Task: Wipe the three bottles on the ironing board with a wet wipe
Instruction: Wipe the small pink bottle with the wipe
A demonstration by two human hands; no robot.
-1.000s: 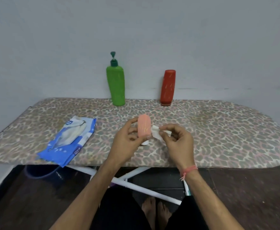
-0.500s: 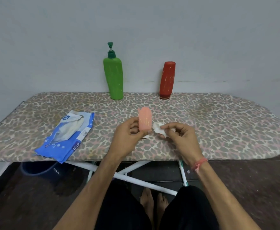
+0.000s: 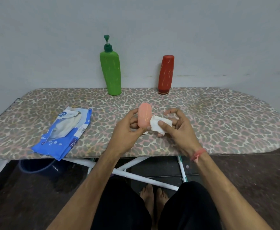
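While the small pink bottle (image 3: 144, 115) is gripped upright by the left hand (image 3: 127, 130), with the thumb across its lower front and the fingers curled behind it, a folded white wet wipe (image 3: 159, 125) is pinched by the right hand (image 3: 179, 128) and pressed against the bottle's right side. The wipe is pinned under the right thumb, with the other fingers curved behind it; a red thread band (image 3: 198, 154) is worn on the right wrist. Bottle and wipe are held just above the near middle of the ironing board (image 3: 218, 120), which is covered in a leopard-print fabric and stretches across the view.

At the far edge of the board, close to a pale grey wall (image 3: 53, 47), two more bottles are seen standing upright and well apart from the hands. A tall green pump bottle (image 3: 111, 73) stands left of centre, and a red bottle (image 3: 166, 73) stands to its right, resting cap-down on its narrower end.

On the left part of the board, a blue and white wet wipe pack (image 3: 64, 131) is laid flat, its near corner hanging slightly over the board's front edge.

Below the board, white metal legs (image 3: 136, 175) are crossed over a dark floor, where bare feet (image 3: 152, 195) and black-clad knees are seen.
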